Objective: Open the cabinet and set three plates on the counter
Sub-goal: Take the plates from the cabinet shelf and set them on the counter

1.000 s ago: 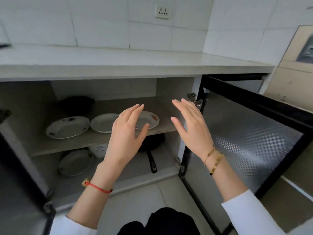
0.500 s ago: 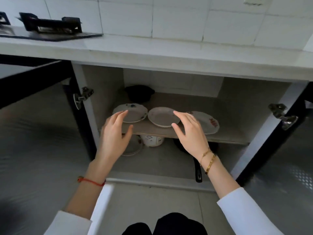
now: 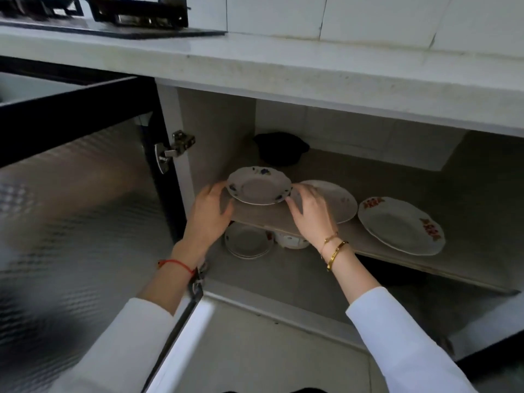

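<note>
The cabinet under the white counter (image 3: 283,66) stands open. Three plates lie in a row on its shelf (image 3: 255,215). Both my hands are on the left one, a white plate with blue flowers (image 3: 259,186). My left hand (image 3: 208,214) holds its left rim. My right hand (image 3: 309,212) holds its right rim, fingers curled at the edge. That plate overlaps the plain white middle plate (image 3: 340,198). A plate with red flowers (image 3: 397,225) lies at the right, untouched.
The left cabinet door (image 3: 71,199) with textured glass hangs open beside my left arm. A black pot (image 3: 279,148) sits behind the plates. Below the shelf are stacked plates (image 3: 246,242) and a bowl (image 3: 292,241). A gas stove (image 3: 127,15) occupies the counter's left end.
Both hands have reached forward into the cabinet and closed on the rims of the blue-flowered plate. My view has shifted closer and further left.
</note>
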{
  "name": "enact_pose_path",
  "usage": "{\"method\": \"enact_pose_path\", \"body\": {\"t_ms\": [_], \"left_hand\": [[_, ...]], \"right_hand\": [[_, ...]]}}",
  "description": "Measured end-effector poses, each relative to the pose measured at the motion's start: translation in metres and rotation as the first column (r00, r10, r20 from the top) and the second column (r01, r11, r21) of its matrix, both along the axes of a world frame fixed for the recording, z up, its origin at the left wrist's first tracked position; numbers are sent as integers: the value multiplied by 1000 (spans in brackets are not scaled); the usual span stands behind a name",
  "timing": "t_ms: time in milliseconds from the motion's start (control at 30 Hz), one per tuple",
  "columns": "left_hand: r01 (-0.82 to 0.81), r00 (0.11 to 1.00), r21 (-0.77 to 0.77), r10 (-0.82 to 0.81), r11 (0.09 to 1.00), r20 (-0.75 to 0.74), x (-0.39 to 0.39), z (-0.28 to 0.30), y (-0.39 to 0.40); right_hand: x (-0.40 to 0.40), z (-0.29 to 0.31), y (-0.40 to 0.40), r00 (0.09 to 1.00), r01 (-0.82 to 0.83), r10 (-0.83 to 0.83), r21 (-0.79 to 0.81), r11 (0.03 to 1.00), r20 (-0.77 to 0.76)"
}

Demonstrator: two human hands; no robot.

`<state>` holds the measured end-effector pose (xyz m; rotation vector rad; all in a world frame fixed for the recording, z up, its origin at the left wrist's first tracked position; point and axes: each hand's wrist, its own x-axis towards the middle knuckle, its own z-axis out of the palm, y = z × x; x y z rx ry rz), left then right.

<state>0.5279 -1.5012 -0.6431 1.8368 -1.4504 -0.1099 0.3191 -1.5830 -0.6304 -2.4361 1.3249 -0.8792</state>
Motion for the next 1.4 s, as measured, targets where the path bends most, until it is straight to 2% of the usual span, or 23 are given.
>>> {"method": "enact_pose_path", "body": {"t_ms": [233, 367, 467, 667, 767, 900, 1033, 1100, 1400], "left_hand": [[-6, 994, 126, 19, 992, -106, 16, -11, -55], [-38, 994, 184, 57, 982, -99, 29, -20, -81], [-57, 994, 220, 76, 974, -79, 37, -26, -98], [-66, 992, 247, 91, 967, -90, 48, -38, -121], [-30, 991, 272, 64, 962, -116, 52, -44, -126], [31, 974, 296, 37, 955, -221, 54, -51, -130], [56, 904, 277, 69, 959, -422, 56, -54, -132], [62, 874, 259, 73, 964, -480, 56, -54, -133], [13, 834, 193, 95, 981, -543, 50, -62, -124]], "right_hand": [[34, -20, -42, 995, 98, -95, 98, 990, -30], [48, -31, -63, 986, 143, -127, 161, 977, -106], [56, -42, -77, 971, 170, -140, 147, 974, -193], [64, -58, -90, 961, 256, -229, 181, 950, -156], [70, -62, -93, 947, 297, -263, 188, 936, -185], [73, -64, -96, 932, 337, -300, 185, 923, -203], [74, -64, -101, 940, 332, -299, 248, 910, -163], [73, -63, -105, 951, 310, -297, 299, 902, -88], [65, -68, -103, 954, 185, -263, 411, 893, 143]]}}
